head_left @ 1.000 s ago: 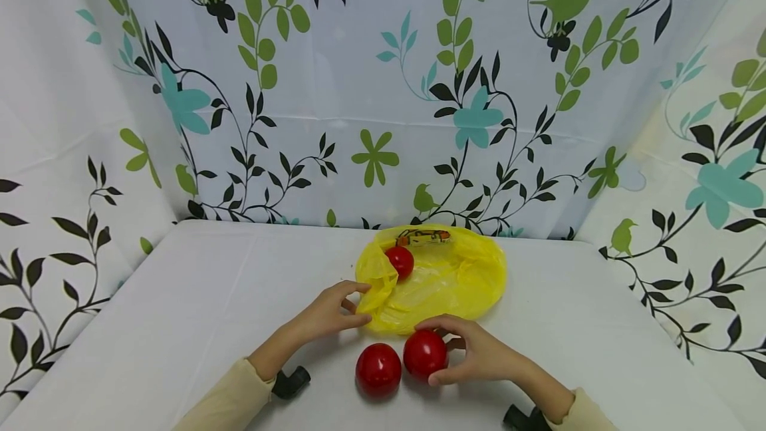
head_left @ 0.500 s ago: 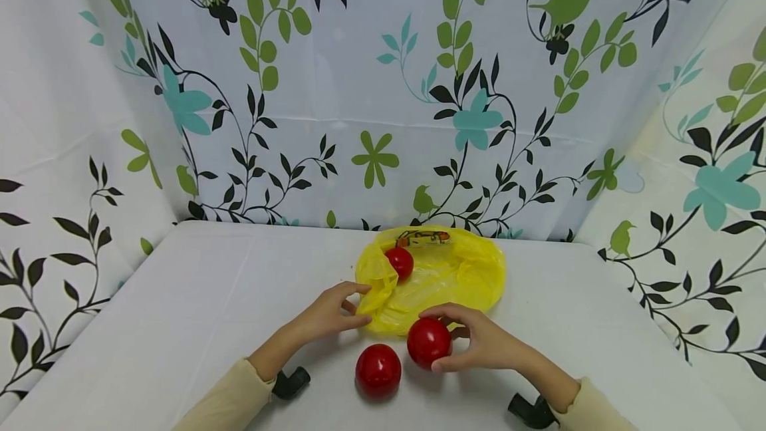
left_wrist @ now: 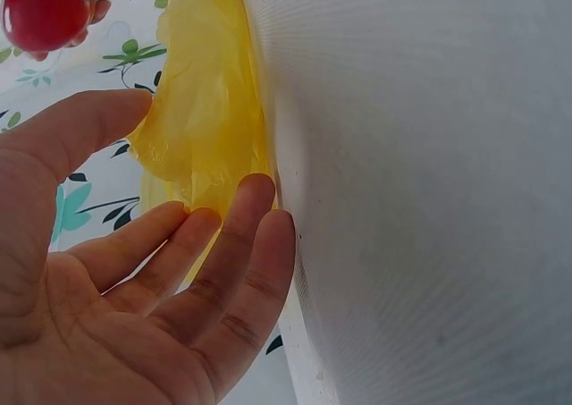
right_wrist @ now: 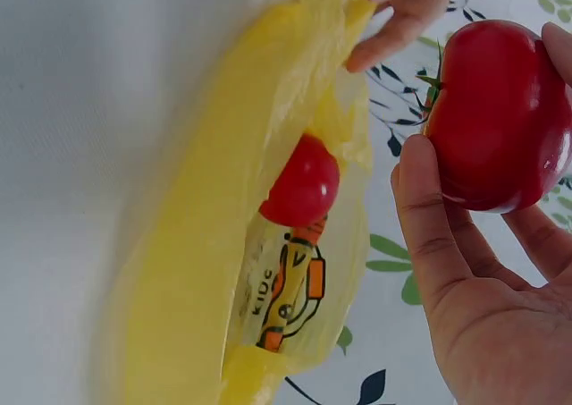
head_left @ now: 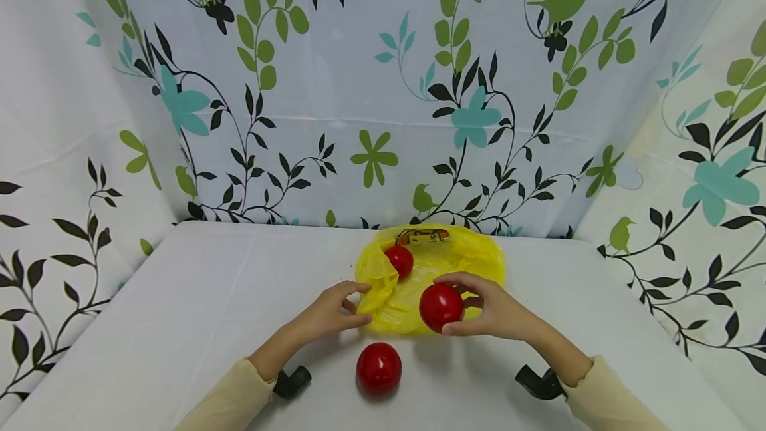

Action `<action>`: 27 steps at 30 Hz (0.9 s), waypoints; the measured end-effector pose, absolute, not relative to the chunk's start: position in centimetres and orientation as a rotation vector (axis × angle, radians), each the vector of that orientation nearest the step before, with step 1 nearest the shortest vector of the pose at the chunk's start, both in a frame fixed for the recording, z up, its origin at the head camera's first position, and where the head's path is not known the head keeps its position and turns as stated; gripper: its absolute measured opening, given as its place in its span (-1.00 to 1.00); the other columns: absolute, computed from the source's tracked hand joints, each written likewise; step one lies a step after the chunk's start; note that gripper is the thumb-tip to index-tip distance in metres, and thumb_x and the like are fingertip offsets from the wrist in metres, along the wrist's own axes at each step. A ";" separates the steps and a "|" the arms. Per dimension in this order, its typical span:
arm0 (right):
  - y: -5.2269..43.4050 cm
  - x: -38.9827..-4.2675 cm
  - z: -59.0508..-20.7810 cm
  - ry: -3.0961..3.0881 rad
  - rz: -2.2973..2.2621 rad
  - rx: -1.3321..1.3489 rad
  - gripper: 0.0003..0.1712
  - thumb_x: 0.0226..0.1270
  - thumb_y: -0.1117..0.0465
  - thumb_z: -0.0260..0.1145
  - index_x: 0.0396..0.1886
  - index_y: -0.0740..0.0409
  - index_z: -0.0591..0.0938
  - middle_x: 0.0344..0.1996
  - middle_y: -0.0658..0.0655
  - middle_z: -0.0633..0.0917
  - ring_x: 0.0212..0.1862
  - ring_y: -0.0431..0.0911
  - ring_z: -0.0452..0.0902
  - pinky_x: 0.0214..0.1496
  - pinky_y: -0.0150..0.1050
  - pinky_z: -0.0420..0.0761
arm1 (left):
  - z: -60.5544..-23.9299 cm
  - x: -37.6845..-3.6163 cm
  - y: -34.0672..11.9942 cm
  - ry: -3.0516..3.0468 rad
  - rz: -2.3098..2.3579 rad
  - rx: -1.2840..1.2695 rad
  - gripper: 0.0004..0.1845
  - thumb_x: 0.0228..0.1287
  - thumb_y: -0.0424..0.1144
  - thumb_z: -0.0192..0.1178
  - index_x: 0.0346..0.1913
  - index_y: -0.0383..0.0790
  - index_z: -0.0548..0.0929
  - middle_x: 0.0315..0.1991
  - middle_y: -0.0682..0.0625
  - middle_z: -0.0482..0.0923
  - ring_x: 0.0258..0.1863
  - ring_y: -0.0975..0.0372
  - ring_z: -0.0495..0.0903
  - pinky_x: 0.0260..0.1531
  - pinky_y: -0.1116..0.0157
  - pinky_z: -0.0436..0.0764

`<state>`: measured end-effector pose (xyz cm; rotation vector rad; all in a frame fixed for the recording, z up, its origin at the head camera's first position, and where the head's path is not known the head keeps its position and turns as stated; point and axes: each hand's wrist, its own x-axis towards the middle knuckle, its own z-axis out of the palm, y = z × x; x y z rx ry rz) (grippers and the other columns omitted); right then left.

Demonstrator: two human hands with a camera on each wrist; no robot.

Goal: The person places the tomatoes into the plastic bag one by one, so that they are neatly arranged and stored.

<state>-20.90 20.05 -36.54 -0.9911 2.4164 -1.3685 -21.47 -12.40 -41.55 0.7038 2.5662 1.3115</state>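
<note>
Gripping a red tomato [head_left: 441, 307] between curled fingers and thumb, our right hand [head_left: 497, 311] carries it clear of the table [head_left: 179, 298], over the near part of the yellow plastic bag [head_left: 473, 265]. From the right wrist view the fruit [right_wrist: 499, 114] sits against our fingertips, with the bag's mouth gaping just beyond it. Our left hand [head_left: 326, 314] pinches the bag's near left edge between thumb and fingers, keeping that lip lifted; in the left wrist view the fingers [left_wrist: 223, 244] lie against the yellow film [left_wrist: 201, 110]. One tomato [head_left: 399, 261] already lies inside the bag, beside a printed orange and black label [head_left: 423, 237]. Another tomato [head_left: 378, 368] rests on the table, just in front of the bag and between our two forearms. By our judgement, one piece is bagged, one is on its way in, and one is left untouched.
</note>
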 end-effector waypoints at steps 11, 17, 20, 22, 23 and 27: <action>20.3 -23.3 -36.2 2.508 -1.398 -0.841 -0.25 0.09 0.13 0.53 0.27 0.23 0.46 0.14 0.25 0.54 0.08 0.12 0.49 0.02 -0.15 0.65 | -41.6 -21.5 -12.5 2.562 1.312 0.710 -0.38 0.24 -0.17 0.34 0.30 -0.37 0.42 0.27 -0.29 0.38 -0.09 0.06 0.60 -0.16 0.25 0.66; 20.3 -25.0 -36.7 2.535 -1.419 -0.760 -0.27 0.12 0.14 0.52 0.26 0.25 0.46 0.14 0.27 0.54 0.08 0.11 0.50 0.03 -0.19 0.64 | -41.7 -21.6 -12.5 2.561 1.312 0.716 -0.38 0.25 -0.17 0.33 0.30 -0.37 0.42 0.27 -0.28 0.39 -0.09 0.08 0.59 -0.16 0.29 0.65; 20.1 -25.6 -36.9 2.547 -1.427 -0.719 -0.27 0.12 0.14 0.52 0.27 0.23 0.46 0.16 0.27 0.54 0.10 0.12 0.50 0.03 -0.16 0.64 | -41.7 -21.6 -12.5 2.557 1.316 0.718 -0.38 0.25 -0.18 0.33 0.30 -0.38 0.42 0.27 -0.28 0.39 -0.10 0.07 0.59 -0.17 0.28 0.65; 20.0 -25.9 -36.8 2.560 -1.424 -0.701 -0.26 0.11 0.12 0.52 0.27 0.21 0.45 0.17 0.26 0.53 0.11 0.13 0.50 0.03 -0.14 0.65 | -41.7 -21.5 -12.5 2.557 1.321 0.714 -0.38 0.24 -0.18 0.34 0.30 -0.38 0.42 0.27 -0.29 0.39 -0.10 0.07 0.59 -0.17 0.27 0.65; 19.9 -26.1 -36.7 2.570 -1.420 -0.685 -0.25 0.11 0.11 0.52 0.28 0.21 0.45 0.17 0.26 0.53 0.11 0.14 0.49 0.03 -0.13 0.65 | -41.7 -21.5 -12.5 2.559 1.323 0.712 -0.38 0.24 -0.19 0.34 0.29 -0.39 0.42 0.26 -0.29 0.39 -0.11 0.08 0.59 -0.17 0.27 0.65; 19.8 -26.9 -36.3 2.610 -1.404 -0.645 -0.22 0.11 0.07 0.52 0.30 0.19 0.44 0.16 0.26 0.53 0.12 0.15 0.49 0.02 -0.11 0.65 | -41.7 -21.5 -12.4 2.567 1.318 0.699 -0.38 0.24 -0.18 0.34 0.29 -0.37 0.43 0.26 -0.26 0.40 -0.11 0.10 0.58 -0.17 0.27 0.65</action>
